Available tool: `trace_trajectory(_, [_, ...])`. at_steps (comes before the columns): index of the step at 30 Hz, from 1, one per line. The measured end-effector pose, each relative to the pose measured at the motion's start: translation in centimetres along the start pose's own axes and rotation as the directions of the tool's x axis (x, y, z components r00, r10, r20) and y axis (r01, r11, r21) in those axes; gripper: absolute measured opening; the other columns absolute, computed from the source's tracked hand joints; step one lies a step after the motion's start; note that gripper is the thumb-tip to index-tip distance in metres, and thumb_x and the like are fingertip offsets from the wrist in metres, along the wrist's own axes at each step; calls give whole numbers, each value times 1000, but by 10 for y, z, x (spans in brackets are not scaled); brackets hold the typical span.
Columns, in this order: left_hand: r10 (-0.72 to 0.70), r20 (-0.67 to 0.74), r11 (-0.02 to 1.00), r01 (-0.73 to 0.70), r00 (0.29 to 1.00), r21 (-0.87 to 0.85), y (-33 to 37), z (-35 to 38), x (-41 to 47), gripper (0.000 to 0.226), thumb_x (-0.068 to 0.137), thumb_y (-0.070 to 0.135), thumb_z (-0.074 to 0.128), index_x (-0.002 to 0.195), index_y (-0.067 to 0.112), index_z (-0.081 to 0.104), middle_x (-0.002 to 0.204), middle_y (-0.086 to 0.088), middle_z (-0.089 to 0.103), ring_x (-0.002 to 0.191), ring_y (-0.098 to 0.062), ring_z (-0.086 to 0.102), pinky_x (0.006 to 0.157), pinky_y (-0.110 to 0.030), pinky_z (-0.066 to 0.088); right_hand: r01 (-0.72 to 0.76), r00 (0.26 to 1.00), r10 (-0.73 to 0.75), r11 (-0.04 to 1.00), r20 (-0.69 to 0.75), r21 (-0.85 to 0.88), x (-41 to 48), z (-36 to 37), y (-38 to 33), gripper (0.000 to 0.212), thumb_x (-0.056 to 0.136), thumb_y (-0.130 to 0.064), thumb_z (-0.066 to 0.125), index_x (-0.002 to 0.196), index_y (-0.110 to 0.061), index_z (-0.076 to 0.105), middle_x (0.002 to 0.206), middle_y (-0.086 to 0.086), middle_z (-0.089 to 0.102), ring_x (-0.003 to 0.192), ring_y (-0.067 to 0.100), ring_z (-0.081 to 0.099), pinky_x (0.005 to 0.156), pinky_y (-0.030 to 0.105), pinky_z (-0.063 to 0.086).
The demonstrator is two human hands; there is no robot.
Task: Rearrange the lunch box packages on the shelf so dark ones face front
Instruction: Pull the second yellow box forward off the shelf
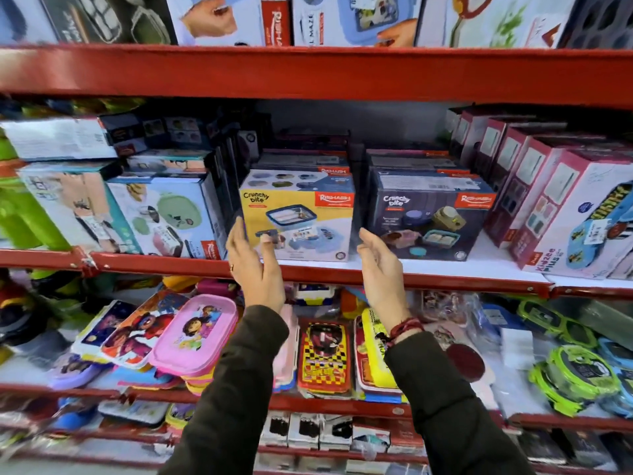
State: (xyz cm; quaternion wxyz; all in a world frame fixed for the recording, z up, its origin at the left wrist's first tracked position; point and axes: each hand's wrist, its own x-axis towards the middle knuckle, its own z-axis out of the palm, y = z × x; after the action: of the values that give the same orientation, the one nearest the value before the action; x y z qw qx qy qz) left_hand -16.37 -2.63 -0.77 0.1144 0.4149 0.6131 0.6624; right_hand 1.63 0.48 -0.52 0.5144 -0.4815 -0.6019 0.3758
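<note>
Two open hands frame the yellow box at the shelf front.

The yellow cardboard lunch box package (297, 219) stands upright at the front edge of the red metal shelf (308, 270), its wide face toward the camera, and directly between the hands. The left hand (255, 265) has its fingers spread and its fingertips at, perhaps touching, the package's lower left corner; the right hand (380, 265) is open, palm inward, in the gap between this package and the dark navy cardboard lunch box package (430, 214) just to its right, gripping nothing. More dark boxes (303, 162) sit stacked behind the yellow one. By my reading, the yellow box is about to be clasped from both sides and lifted out so a dark one can face front.
</note>
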Motion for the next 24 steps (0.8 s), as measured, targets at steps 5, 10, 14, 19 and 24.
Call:
trace_trajectory(5, [-56,181,976,16,982,215,-27,-21,23,76,95,57,27,155,12,39,160,-14,44,151,-32,35,127,-45,20,26,999,-32,956,-15,-292,6,20,5,52,99,-39,44,144,-16,53,146,6,60,136,23,54,117,41,41])
trace_trajectory(10, [-8,304,995,-21,953,93,-35,-37,32,55,104,41,44,154,17,41,153,-7,51,144,-25,44,124,-45,31,100,993,-115,947,-33,-304,-1,24,0,53,96,-32,58,147,-20,50,144,5,58,136,23,52,116,46,42])
trace_trajectory(14, [102,304,994,-85,947,-68,-26,-52,40,53,100,33,52,152,28,44,143,-1,49,138,-16,48,117,-35,38,194,970,-220,956,-99,-219,-8,17,-8,51,96,-33,59,146,-26,52,127,0,55,123,18,58,107,44,51])
trace_trajectory(19, [130,281,965,-56,951,-255,-3,-61,47,48,101,32,60,147,29,49,137,8,56,128,-7,59,103,-21,49,256,947,-271,961,-171,-104,-11,15,-23,53,93,-38,62,144,-29,54,124,-5,53,120,17,60,100,46,55])
trace_trajectory(24, [139,203,926,-54,969,-375,19,-63,54,22,105,29,51,122,16,54,113,14,63,98,11,61,87,-9,46,295,932,-274,954,-237,60,-11,14,-43,53,92,-37,64,143,-27,54,129,-8,66,119,7,65,101,31,53])
